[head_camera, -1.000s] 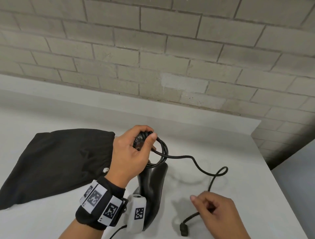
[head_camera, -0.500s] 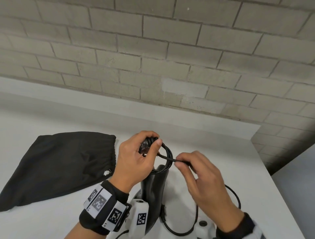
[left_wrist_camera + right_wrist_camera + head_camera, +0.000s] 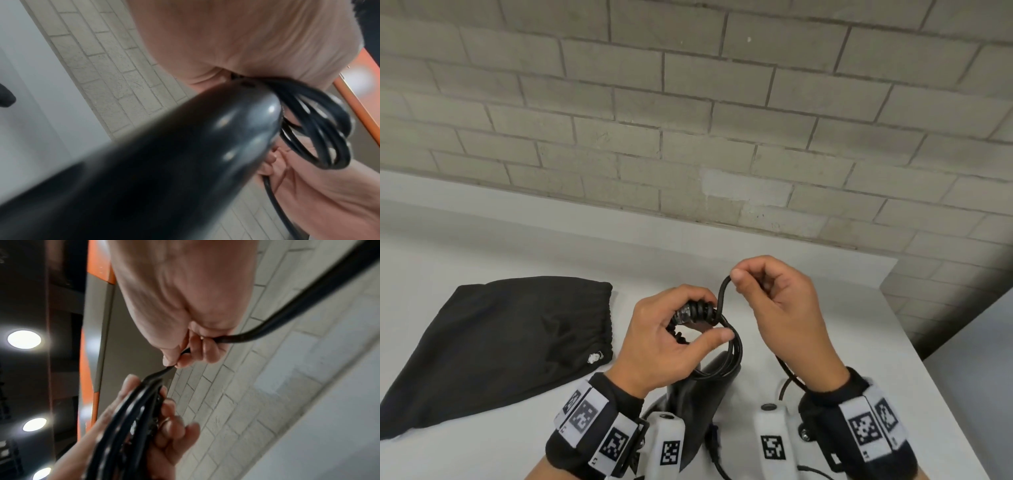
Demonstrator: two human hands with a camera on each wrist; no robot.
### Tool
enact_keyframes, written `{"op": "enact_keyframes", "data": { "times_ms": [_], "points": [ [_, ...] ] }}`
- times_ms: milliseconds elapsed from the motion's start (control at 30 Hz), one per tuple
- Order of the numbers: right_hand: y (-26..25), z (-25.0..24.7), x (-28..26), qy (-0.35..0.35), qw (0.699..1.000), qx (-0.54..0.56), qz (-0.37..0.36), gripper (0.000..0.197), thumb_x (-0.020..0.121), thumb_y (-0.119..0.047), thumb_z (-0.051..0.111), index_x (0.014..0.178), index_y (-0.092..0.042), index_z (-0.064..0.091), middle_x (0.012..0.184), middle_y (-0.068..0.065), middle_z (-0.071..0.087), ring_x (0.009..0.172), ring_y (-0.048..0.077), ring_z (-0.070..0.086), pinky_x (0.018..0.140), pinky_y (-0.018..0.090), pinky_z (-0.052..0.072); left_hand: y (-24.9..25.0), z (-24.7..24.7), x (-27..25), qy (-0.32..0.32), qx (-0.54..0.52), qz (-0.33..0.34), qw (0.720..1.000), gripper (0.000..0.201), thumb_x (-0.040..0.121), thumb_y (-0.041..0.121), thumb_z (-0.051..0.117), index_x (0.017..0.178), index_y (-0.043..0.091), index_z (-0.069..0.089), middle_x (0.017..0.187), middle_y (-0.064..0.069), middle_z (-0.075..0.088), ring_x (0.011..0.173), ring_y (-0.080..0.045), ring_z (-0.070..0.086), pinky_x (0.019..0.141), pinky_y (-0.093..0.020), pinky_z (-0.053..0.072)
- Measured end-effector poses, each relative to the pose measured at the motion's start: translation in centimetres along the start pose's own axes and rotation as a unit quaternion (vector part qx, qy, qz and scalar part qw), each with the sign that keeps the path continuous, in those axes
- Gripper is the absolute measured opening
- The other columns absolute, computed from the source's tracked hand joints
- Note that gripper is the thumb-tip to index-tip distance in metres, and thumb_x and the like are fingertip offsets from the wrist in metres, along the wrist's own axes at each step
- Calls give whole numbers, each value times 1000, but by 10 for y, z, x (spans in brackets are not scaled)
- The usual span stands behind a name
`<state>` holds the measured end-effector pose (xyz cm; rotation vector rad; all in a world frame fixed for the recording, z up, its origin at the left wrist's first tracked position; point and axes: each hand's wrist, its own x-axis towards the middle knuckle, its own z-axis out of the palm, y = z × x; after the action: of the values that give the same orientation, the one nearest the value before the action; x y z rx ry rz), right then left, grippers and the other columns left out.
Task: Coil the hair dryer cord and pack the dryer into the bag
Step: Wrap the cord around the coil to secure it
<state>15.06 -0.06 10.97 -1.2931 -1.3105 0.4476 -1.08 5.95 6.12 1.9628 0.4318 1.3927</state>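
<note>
The black hair dryer hangs below my left hand, which grips the ribbed end of its handle together with a few loops of black cord. In the left wrist view the dryer body fills the picture, with the cord loops beside it. My right hand pinches the cord between thumb and fingers just above and right of the coil. The rest of the cord trails down under my right wrist. The black bag lies flat on the white table to the left.
A grey brick wall rises behind the table. The table's right edge lies close to my right wrist, with a drop beyond it. White wrist cameras sit below both hands.
My right hand picked the cord up near the table's front edge, brought it to the coil and now lifts it higher, behind the left hand. The coil has gained a loop.
</note>
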Motion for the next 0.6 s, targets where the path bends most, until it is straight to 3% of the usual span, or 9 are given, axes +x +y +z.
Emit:
{"op": "enact_keyframes", "data": {
  "times_ms": [67, 133, 233, 300, 400, 500, 567, 600],
  "points": [
    [9, 7, -5, 5, 997, 54, 57, 12, 88, -24, 66, 86, -13, 69, 70, -5, 66, 59, 3, 57, 59, 17, 45, -2, 0, -1, 7, 5, 7, 1000, 23, 80, 31, 78, 91, 15, 69, 75, 9, 69, 66, -14, 69, 65, -32, 56],
    [16, 15, -14, 11, 987, 113, 117, 15, 87, -28, 66, 86, -14, 69, 70, -2, 66, 55, 6, 52, 56, 23, 43, -3, 1, -3, 12, 3, 17, 1000, 19, 83, 29, 75, 92, 13, 69, 76, 7, 71, 68, -15, 69, 64, -34, 56],
    [21, 25, -28, 14, 973, 164, 163, 14, 89, -26, 65, 84, -13, 69, 78, 6, 68, 69, 14, 60, 70, 33, 50, -2, 3, -5, 28, 13, 29, 999, 19, 85, 28, 71, 92, 10, 69, 79, 5, 71, 71, -14, 69, 65, -29, 56],
    [21, 26, -34, 6, 969, 177, 174, 19, 88, -28, 64, 82, -10, 67, 74, 2, 66, 68, 10, 59, 70, 28, 48, 0, 6, -6, 41, 19, 29, 999, 21, 86, 28, 68, 93, 8, 69, 82, 4, 71, 73, -12, 69, 67, -25, 55],
    [19, 22, -43, -7, 967, 182, 176, 33, 87, -43, 61, 85, -12, 69, 65, -1, 58, 61, 15, 49, 60, 26, 45, 1, 8, -7, 56, 37, 30, 997, 22, 88, 29, 64, 95, 8, 68, 85, 5, 70, 77, -10, 68, 68, -23, 54],
    [20, 17, -54, -60, 973, 179, 131, 48, 81, -61, 65, 101, -17, 70, 72, 19, 55, 68, 30, 50, 67, 40, 45, 0, 9, -7, 66, 62, 32, 995, 24, 90, 30, 61, 97, 8, 69, 86, 5, 70, 79, -9, 66, 68, -26, 53],
    [18, 15, -59, -99, 978, 144, 117, 47, 73, -55, 78, 104, -21, 68, 85, 30, 59, 73, 39, 56, 71, 48, 47, -2, 9, -5, 62, 74, 35, 995, 25, 91, 30, 60, 98, 8, 70, 91, 6, 70, 93, -10, 67, 75, -27, 54],
    [16, 14, -60, -104, 980, 118, 121, 42, 71, -48, 82, 102, -23, 68, 89, 26, 62, 76, 42, 59, 73, 50, 50, -3, 8, -4, 56, 81, 38, 994, 25, 91, 29, 59, 100, 8, 70, 94, 7, 70, 104, -12, 66, 82, -28, 54]
  ]
}}
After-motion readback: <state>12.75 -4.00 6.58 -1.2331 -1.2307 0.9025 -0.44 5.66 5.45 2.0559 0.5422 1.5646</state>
